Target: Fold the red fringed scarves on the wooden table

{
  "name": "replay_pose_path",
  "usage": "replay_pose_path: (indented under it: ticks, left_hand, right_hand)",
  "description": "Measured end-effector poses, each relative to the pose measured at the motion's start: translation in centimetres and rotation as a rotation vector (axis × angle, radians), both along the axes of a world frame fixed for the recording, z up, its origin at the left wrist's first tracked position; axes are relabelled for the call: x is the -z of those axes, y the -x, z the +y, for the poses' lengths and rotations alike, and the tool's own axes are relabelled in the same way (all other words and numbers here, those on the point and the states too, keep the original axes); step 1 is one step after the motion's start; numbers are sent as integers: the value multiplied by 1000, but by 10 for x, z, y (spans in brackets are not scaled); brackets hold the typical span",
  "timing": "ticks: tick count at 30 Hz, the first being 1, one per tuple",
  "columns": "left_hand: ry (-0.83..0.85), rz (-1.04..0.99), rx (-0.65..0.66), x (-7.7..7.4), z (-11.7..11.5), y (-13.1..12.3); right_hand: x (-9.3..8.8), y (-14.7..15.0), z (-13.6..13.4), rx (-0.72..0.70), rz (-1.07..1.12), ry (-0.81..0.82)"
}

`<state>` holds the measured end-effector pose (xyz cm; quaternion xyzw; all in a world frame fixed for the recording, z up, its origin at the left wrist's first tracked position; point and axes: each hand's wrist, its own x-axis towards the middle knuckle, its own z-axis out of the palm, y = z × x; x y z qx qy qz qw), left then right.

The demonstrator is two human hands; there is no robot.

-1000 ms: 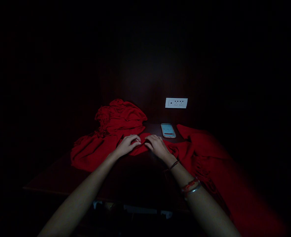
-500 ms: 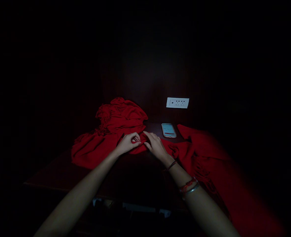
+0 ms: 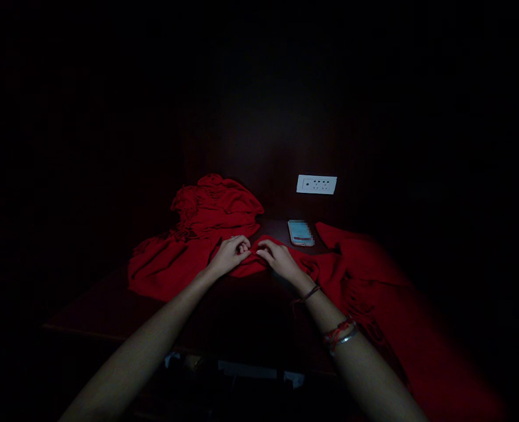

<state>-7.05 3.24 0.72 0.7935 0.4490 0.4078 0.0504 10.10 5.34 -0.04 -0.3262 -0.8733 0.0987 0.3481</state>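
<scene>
From here I see the left hand (image 3: 230, 256) and the right hand (image 3: 282, 261) at the red cloth (image 3: 251, 268) on the counter (image 3: 109, 310). Their fingers are bent; whether they grip it, I cannot tell. Behind lies a phone (image 3: 299, 232).

This is a dark indoor room, home or office hard to tell, with a white socket plate (image 3: 316, 184) on the wall (image 3: 259, 140) behind a table (image 3: 105, 310)
</scene>
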Motion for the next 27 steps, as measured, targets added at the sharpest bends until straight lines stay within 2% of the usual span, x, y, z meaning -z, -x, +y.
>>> replay_pose_path:
  ticks: [3, 7, 9, 14, 17, 19, 21, 23, 25, 27]
  left_hand:
    - [-18, -13, -5, -2, -4, -5]
    - [-85, 34, 3, -4, -6, -8]
    - [-100, 78, -8, -2, -5, -7]
    - [15, 248, -141, 6, 3, 0]
    - [82, 361, -300, 6, 4, 6]
    - [80, 408, -425, 1, 3, 10]
    - [73, 425, -513, -7, 4, 15]
    - [59, 384, -540, -22, 7, 22]
    - [21, 304, -539, -47, 12, 32]
    - [-28, 251, -556, -81, 20, 43]
  right_hand:
    - [-1, 2, -2, 59, -105, -84]
    - [-9, 2, -9, 299, -206, -263]
    - [-13, 1, -11, 368, -228, -333]
    - [-11, -4, -5, 276, -145, -284]
    - [-11, -8, -2, 252, -9, -243]
    - [-17, -11, -4, 237, 82, -214]
    - [-32, -17, -10, 226, 160, -177]
    - [-54, -27, -16, 217, 198, -136]
    - [-84, -41, -19, 185, 180, -104]
    - [-118, -57, -21, 148, 149, -99]
